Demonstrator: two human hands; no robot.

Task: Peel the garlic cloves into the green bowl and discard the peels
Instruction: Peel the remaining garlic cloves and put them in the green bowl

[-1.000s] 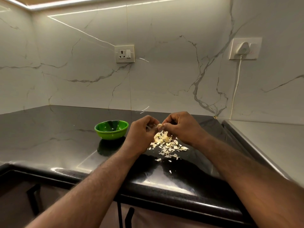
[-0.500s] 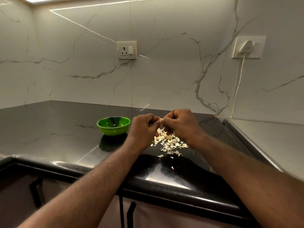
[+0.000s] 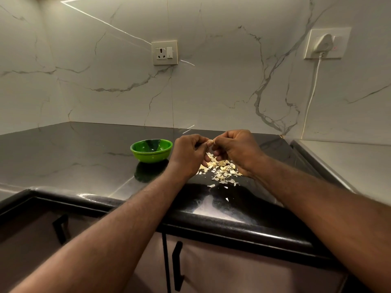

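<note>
Clove: garlic clove [image 3: 210, 142], small and pale; held in the air between the two hands, right above the heap of peels; only its upper end shows past the fingertips; whether any skin is on it cannot be told
Left hand: left hand [image 3: 189, 154] has curled fingers; thumb and forefinger pinch the clove from the left; back of the hand faces the camera
Right hand: right hand [image 3: 237, 151] also has curled fingers; fingertips pinch the same clove from the right; knuckles are uppermost; the two hands touch at the clove
Peels: peels [image 3: 222, 168], a loose heap of pale flakes on the counter under and just in front of the hands; a few stray bits lie nearer the front edge
Bowl: green bowl [image 3: 152, 157] stands upright on the counter just left of the left hand, apart from it; its inside is partly dark with reflection; what it holds cannot be told
Counter: counter [image 3: 74, 157], black and glossy with faint veins; it runs into a corner at the left
Wall: socket [image 3: 164, 52] sits on the marble wall behind the bowl; a white plug [image 3: 323, 44] at the right has its cord [image 3: 313, 92] hanging down
Below: cupboard handles [image 3: 177, 265], black, on the doors under the counter edge
</note>
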